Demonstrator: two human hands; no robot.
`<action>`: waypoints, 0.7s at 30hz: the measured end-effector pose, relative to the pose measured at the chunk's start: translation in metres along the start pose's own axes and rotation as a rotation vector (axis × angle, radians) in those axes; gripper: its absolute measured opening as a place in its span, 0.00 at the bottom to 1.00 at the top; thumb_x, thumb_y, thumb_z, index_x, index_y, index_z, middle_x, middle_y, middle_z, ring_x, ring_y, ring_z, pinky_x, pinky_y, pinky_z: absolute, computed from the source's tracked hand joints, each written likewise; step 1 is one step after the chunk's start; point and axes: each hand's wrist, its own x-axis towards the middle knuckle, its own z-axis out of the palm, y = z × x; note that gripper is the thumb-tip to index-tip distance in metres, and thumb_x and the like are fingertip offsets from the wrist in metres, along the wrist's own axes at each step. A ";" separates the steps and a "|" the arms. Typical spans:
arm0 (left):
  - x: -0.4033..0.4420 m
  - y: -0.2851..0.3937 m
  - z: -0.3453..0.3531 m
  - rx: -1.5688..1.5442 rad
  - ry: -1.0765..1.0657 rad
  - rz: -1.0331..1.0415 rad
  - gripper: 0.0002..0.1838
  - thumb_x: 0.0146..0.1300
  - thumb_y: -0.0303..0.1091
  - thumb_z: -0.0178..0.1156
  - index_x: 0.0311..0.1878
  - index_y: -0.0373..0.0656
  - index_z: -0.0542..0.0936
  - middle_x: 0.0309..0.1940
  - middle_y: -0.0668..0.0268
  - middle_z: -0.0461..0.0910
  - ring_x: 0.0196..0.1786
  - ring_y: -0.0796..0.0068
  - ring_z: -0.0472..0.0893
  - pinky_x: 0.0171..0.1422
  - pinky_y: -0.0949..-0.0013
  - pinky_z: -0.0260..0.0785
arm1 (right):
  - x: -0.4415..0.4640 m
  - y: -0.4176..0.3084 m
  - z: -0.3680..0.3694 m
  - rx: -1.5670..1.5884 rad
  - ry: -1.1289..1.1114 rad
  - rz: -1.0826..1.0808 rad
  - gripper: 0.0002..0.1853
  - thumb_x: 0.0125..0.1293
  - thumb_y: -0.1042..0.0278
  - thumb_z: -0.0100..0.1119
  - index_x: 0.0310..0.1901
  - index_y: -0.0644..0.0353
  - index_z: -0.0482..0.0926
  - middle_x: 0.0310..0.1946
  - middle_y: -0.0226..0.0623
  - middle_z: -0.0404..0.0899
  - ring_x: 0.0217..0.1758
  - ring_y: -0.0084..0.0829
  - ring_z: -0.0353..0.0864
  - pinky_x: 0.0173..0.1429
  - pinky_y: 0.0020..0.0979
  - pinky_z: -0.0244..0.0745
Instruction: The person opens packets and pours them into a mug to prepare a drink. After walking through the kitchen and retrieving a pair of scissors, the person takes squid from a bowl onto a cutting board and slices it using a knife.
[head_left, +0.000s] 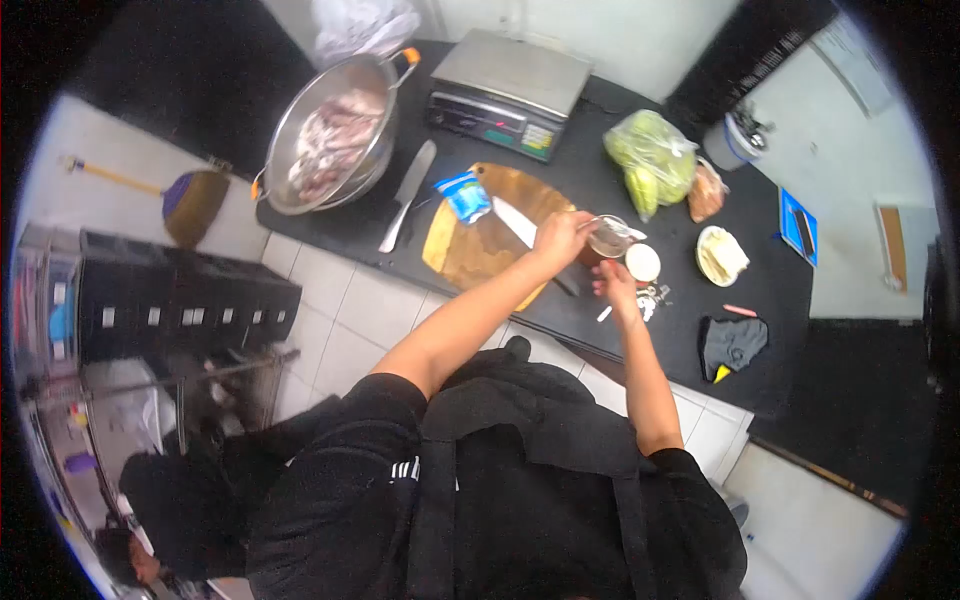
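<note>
Bent in a pinch, my left hand (562,243) is at the rim of a small clear container (607,238) with brown contents; what the fingers hold is not clear. My right hand (615,282) is just below that container, fingers half curled and apart, with no held thing visible. A round white lid or tub (643,263) is beside it, and small white bits (652,300) lie scattered nearby. Partly under my left hand, a knife with a pale blade (513,222) lies across the wooden cutting board (450,245). A blue-and-white packet (463,197) rests on the board.
A steel colander (285,175) of raw meat and a big knife (408,195) are left, before a scale (510,80). Rightward are bagged green vegetables (650,160), a white bowl (708,268) and a dark glove (733,345). Another person (190,510) is at lower left.
</note>
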 end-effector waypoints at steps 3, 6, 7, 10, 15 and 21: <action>-0.012 0.001 -0.022 -0.045 0.049 -0.009 0.13 0.60 0.41 0.61 0.44 0.44 0.84 0.37 0.53 0.82 0.41 0.52 0.82 0.45 0.59 0.73 | -0.015 -0.027 0.002 -0.161 -0.011 -0.142 0.14 0.71 0.58 0.53 0.47 0.62 0.75 0.34 0.30 0.79 0.26 0.17 0.73 0.28 0.21 0.71; -0.022 0.007 -0.050 -0.141 0.122 0.017 0.13 0.61 0.39 0.61 0.44 0.42 0.83 0.39 0.53 0.82 0.43 0.52 0.82 0.46 0.60 0.72 | -0.037 -0.071 0.020 -0.327 -0.099 -0.201 0.14 0.72 0.59 0.51 0.44 0.62 0.76 0.36 0.31 0.80 0.27 0.16 0.71 0.29 0.21 0.71; -0.024 0.010 -0.060 -0.204 0.170 0.029 0.13 0.61 0.38 0.60 0.44 0.41 0.82 0.39 0.54 0.82 0.43 0.52 0.81 0.47 0.60 0.72 | -0.041 -0.078 0.026 -0.347 -0.142 -0.209 0.14 0.72 0.59 0.51 0.45 0.62 0.76 0.36 0.31 0.80 0.28 0.17 0.72 0.30 0.21 0.71; -0.034 -0.005 -0.087 -0.268 0.273 -0.125 0.17 0.62 0.41 0.60 0.45 0.36 0.80 0.41 0.51 0.82 0.45 0.54 0.82 0.49 0.62 0.71 | -0.037 -0.069 0.048 -0.154 -0.287 -0.146 0.15 0.72 0.59 0.51 0.45 0.64 0.76 0.38 0.33 0.81 0.29 0.19 0.74 0.32 0.23 0.73; -0.046 -0.079 -0.123 -0.302 0.258 -0.375 0.18 0.62 0.46 0.60 0.45 0.40 0.80 0.32 0.60 0.83 0.34 0.67 0.81 0.37 0.64 0.72 | -0.055 -0.057 0.113 -0.176 -0.330 -0.095 0.16 0.72 0.58 0.50 0.47 0.64 0.75 0.39 0.34 0.81 0.31 0.21 0.76 0.35 0.25 0.75; -0.031 -0.155 -0.154 -1.006 0.229 -0.945 0.11 0.61 0.43 0.64 0.36 0.46 0.79 0.17 0.73 0.67 0.16 0.84 0.59 0.16 0.75 0.46 | -0.076 -0.048 0.145 -0.063 -0.318 -0.054 0.16 0.72 0.58 0.50 0.46 0.65 0.76 0.37 0.33 0.79 0.31 0.22 0.75 0.35 0.25 0.74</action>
